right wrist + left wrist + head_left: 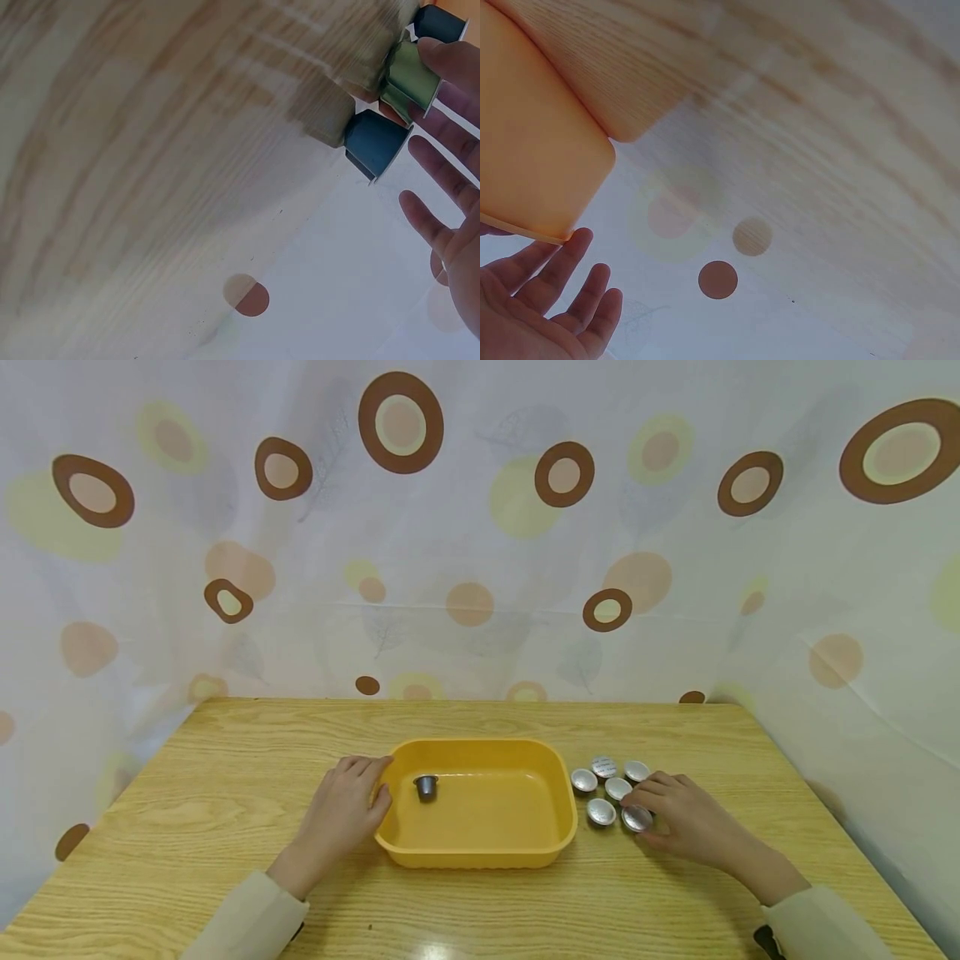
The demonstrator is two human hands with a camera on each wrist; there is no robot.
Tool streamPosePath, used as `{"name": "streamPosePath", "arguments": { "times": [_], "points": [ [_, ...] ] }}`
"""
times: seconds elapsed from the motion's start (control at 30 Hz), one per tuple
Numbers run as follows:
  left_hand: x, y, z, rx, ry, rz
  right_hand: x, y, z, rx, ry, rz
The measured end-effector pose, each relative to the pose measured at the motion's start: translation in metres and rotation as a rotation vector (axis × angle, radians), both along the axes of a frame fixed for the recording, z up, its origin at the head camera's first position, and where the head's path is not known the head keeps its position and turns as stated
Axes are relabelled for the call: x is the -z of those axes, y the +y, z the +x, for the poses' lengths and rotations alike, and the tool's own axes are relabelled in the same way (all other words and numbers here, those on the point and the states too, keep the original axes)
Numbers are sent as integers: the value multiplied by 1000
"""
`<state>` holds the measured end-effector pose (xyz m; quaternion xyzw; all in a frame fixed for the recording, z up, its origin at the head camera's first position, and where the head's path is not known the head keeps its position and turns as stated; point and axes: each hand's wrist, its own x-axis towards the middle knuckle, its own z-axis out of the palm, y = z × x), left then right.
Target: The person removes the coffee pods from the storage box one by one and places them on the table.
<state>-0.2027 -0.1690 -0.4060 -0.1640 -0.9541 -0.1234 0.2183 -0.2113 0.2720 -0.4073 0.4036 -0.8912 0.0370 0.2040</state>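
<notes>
A yellow plastic bin point(480, 858) stands on the table, with one dark coffee capsule point(427, 788) lying in its left part. My left hand point(348, 802) touches the bin's left rim; its fingers are fairly straight, and the thumb is mostly hidden in the left wrist view. Right of the bin, several capsules stand with silver lids up, among them one nearest the bin point(584, 781). My right hand point(686, 818) pinches a capsule point(636, 817) between thumb and fingers. In the right wrist view that capsule point(411, 71) has a green body.
A blue capsule point(377, 141) stands close to the right fingers. Another dark capsule point(440, 25) is by the thumb. The wood-grain table point(247, 777) is glossy and mirrors things. A patterned white sheet point(465, 543) hangs behind and at both sides.
</notes>
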Motion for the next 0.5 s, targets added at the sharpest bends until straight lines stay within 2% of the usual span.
{"name": "streamPosePath", "arguments": {
  "times": [0.5],
  "points": [
    [1,0,-1,0,11,-1,-1,1,2,36,5,1]
  ]
}}
